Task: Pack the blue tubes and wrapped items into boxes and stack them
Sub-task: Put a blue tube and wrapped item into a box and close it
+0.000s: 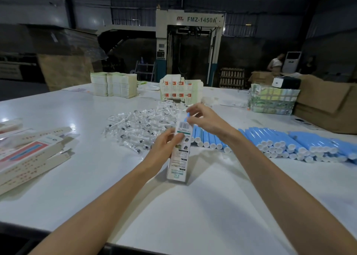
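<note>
The table [81,119] is white, smooth and glossy. The tubes [301,140] look like shiny blue plastic. The box [179,154] is printed cardboard.

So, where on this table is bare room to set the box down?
Bare: the near table from the box to the front edge, and the strip between the flat cartons and the wrapped items. Crowded: centre pile, and blue tubes at right.

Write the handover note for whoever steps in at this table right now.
Left hand grips the box, held nearly upright above the table.
Right hand pinches a blue tube at the box's open top.
Wrapped items are heaped behind it; spare blue tubes lie in rows to the right; other boxes lie at the left.
Left: fill, close and stack this box.
</note>
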A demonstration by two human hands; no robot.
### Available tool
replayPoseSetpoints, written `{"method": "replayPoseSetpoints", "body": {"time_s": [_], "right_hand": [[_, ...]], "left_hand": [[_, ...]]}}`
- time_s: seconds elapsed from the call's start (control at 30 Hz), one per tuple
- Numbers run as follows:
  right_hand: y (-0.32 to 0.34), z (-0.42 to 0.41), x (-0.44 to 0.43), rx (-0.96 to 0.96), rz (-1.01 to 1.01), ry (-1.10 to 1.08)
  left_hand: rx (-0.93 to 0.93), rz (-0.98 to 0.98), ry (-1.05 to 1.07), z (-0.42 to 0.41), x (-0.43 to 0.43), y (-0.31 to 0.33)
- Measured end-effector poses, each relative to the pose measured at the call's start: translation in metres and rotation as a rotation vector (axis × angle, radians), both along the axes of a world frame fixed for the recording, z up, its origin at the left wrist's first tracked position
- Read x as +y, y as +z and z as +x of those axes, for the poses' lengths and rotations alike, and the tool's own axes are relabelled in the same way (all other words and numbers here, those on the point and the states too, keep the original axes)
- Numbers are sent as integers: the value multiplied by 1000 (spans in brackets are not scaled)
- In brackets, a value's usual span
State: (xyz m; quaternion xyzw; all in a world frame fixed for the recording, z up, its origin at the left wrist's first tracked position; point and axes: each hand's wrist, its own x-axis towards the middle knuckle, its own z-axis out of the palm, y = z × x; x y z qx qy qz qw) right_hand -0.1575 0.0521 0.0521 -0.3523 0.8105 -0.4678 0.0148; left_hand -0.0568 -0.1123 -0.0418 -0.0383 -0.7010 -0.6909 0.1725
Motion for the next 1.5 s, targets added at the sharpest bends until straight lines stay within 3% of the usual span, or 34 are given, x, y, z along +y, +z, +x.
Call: {"method": "replayPoseSetpoints", "body": {"time_s": [0.2, 0.47, 0.73, 0.87, 1.0, 1.17, 1.3, 1.5], "right_hand": [[-37, -12, -26, 105, -213, -146], [-89, -17, -75, 231, 155, -98], [-103, -7, -105, 573, 525, -269], [-96, -1, -116, 645, 762, -308], [-91, 7, -126, 610, 814, -285], [-86, 13, -111, 476, 578, -251], [-71, 5, -70, 277, 303, -280], [-33, 1, 5, 65, -400, -352]], "left_hand": [[-21, 40, 310, -5, -8, -4], [-101, 19, 787, -8, -50, -4], [-81, 12, 806, -12, -55, -2], [-4, 5, 735, -11, -49, -1], [33, 27, 668, -7, -43, 2], [87, 118, 581, -8, -40, 3], [67, 225, 375, -7, -32, 7], [35, 139, 121, -1, -12, 7]]}}
